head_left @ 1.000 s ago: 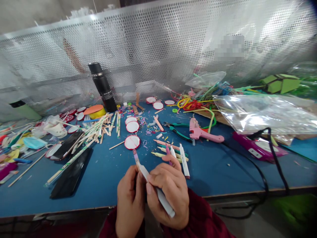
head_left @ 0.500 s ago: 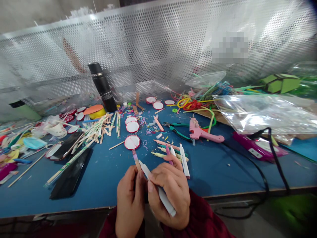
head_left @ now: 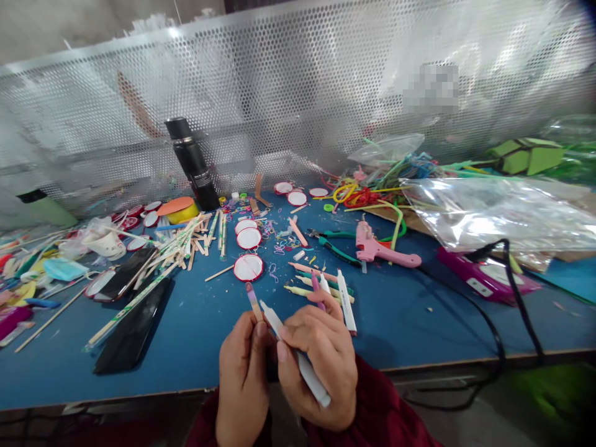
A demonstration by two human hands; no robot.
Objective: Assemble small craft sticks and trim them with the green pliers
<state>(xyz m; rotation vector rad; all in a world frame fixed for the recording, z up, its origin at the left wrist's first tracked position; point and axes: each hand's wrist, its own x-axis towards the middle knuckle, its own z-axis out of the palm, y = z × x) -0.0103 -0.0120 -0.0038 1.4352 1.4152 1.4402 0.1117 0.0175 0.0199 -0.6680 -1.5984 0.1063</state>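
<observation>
My left hand (head_left: 244, 372) is closed on a flat wooden craft stick (head_left: 254, 302), its upper end coloured dark pink and purple and the lower part bare wood. My right hand (head_left: 319, 360) grips a white marker (head_left: 307, 372) like a pen. The marker's pale tip points at the stick and sits just to its right, seemingly apart from it. Beyond the stick lies a round white disc with a red rim (head_left: 248, 267). Several pastel markers lie behind my right hand, among them a white one (head_left: 347, 304).
A pink glue gun (head_left: 384, 251) and teal-handled pliers (head_left: 338, 248) lie to the right, near a purple device (head_left: 487, 276) with a black cable. Left are a black phone-like slab (head_left: 135, 329), loose craft sticks (head_left: 198, 239) and a black bottle (head_left: 193, 164). A perforated metal panel (head_left: 298, 81) stands behind.
The craft stick's coloured end has shifted slightly left, away from the marker tip, and my left hand has moved a little with it. My right hand looks unmoved.
</observation>
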